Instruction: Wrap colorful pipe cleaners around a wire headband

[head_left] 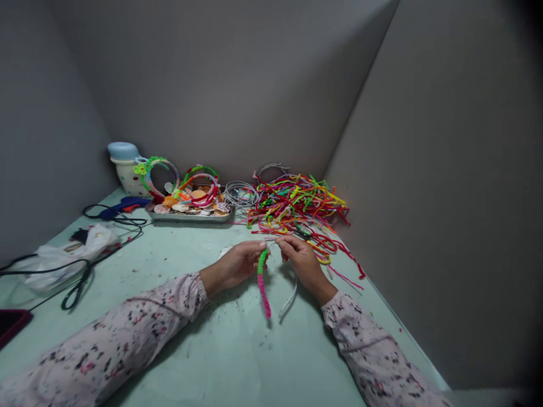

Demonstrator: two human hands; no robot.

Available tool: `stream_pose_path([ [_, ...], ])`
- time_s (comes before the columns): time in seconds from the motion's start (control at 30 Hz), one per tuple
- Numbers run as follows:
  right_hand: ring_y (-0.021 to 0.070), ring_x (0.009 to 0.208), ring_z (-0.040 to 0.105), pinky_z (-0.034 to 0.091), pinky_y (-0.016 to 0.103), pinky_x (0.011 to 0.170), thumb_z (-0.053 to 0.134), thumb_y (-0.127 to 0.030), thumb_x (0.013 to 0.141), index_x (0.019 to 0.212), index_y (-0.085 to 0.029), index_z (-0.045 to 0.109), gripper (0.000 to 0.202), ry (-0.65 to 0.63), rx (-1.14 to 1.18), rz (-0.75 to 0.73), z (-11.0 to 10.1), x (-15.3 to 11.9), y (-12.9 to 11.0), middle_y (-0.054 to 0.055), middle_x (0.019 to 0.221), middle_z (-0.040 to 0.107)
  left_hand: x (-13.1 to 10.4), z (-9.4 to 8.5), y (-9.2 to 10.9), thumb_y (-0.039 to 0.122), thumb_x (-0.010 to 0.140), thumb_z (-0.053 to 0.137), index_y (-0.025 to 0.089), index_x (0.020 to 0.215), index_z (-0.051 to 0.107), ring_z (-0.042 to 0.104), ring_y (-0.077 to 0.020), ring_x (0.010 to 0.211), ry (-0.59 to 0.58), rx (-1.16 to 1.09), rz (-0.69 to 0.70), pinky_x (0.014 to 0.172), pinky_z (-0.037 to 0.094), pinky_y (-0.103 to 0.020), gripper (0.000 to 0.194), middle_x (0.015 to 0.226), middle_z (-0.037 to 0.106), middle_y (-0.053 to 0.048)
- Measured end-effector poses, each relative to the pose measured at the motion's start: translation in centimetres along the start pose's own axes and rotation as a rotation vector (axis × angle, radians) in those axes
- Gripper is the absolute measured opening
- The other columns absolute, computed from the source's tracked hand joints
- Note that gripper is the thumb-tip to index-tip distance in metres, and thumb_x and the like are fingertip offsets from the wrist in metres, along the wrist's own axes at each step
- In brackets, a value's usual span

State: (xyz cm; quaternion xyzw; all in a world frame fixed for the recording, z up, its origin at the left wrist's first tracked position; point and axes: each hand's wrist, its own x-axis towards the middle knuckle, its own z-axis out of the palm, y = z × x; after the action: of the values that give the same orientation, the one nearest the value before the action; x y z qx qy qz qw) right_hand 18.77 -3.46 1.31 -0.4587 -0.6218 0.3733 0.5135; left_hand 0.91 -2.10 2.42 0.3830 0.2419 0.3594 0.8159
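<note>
My left hand (242,263) is closed around the upper end of a wire wrapped in green and pink pipe cleaner (263,288). Its pink end hangs down and curves slightly. Close by on the right, my right hand (302,261) pinches a thin pale strand that reaches across to the green end. Below this hand hangs a white pipe cleaner (289,302), its lower end pointing toward me. Whether it is the same strand as the one in my fingertips is hard to make out.
Behind my hands lie a heap of coloured pipe cleaners (297,200), a coil of wire (241,194) and a metal tray (190,217) with shells and wrapped hoops. At the left are a lidded cup (129,175), a black cable (80,282), a plastic bag (55,263) and a dark red-edged device (14,326).
</note>
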Motion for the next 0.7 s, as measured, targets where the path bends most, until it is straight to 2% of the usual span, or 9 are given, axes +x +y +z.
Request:
stream_pose_path([
  [0.17, 0.0119, 0.054, 0.047, 0.040, 0.025, 0.054, 0.058, -0.041, 0.081, 0.090, -0.018, 0.068, 0.027, 0.007, 0.028, 0.052, 0.1, 0.1, 0.3, -0.002, 0.060, 0.053, 0.2, -0.3, 0.2, 0.016, 0.074, 0.061, 0.013, 0.064, 0.056, 0.045, -0.0096, 0.052, 0.019, -0.036, 0.017, 0.057, 0.043, -0.024, 0.012, 0.057, 0.048, 0.001],
  [0.3, 0.0110, 0.055, 0.051, 0.041, 0.024, 0.054, 0.055, -0.042, 0.083, 0.104, -0.018, 0.065, 0.034, -0.008, 0.101, 0.103, -0.1, 0.1, 0.8, 0.000, 0.070, 0.059, 0.4, -0.5, 0.6, 0.016, 0.076, 0.056, 0.014, 0.060, 0.051, 0.040, -0.0084, 0.048, 0.036, -0.119, 0.010, 0.054, 0.040, -0.024, 0.017, 0.055, 0.043, 0.002],
  [0.47, 0.0094, 0.051, 0.049, 0.037, 0.022, 0.049, 0.054, -0.046, 0.084, 0.094, -0.017, 0.064, 0.032, 0.033, 0.122, 0.150, -0.3, 0.3, 1.4, 0.000, 0.070, 0.059, 0.8, -0.9, 0.5, 0.018, 0.076, 0.055, 0.014, 0.062, 0.051, 0.040, -0.0081, 0.047, 0.131, -0.122, 0.044, 0.049, 0.037, -0.022, 0.015, 0.054, 0.044, 0.002],
  [0.57, 0.0090, 0.049, 0.047, 0.035, 0.022, 0.048, 0.054, -0.046, 0.084, 0.088, -0.017, 0.064, 0.031, 0.064, 0.128, 0.133, -0.4, 0.4, 1.7, -0.001, 0.066, 0.056, 1.0, -1.1, 0.2, 0.017, 0.072, 0.060, 0.012, 0.068, 0.056, 0.044, -0.0074, 0.050, 0.217, -0.059, 0.120, 0.050, 0.037, -0.021, 0.008, 0.061, 0.049, 0.002],
  [0.7, 0.0087, 0.047, 0.046, 0.034, 0.022, 0.046, 0.055, -0.047, 0.083, 0.087, -0.017, 0.064, 0.031, 0.091, 0.135, 0.117, -0.5, 0.5, 1.9, -0.002, 0.063, 0.054, 1.0, -1.3, 0.0, 0.021, 0.072, 0.064, 0.013, 0.073, 0.059, 0.049, -0.0085, 0.061, 0.274, 0.114, 0.283, 0.055, 0.038, -0.020, 0.009, 0.071, 0.054, 0.001],
])
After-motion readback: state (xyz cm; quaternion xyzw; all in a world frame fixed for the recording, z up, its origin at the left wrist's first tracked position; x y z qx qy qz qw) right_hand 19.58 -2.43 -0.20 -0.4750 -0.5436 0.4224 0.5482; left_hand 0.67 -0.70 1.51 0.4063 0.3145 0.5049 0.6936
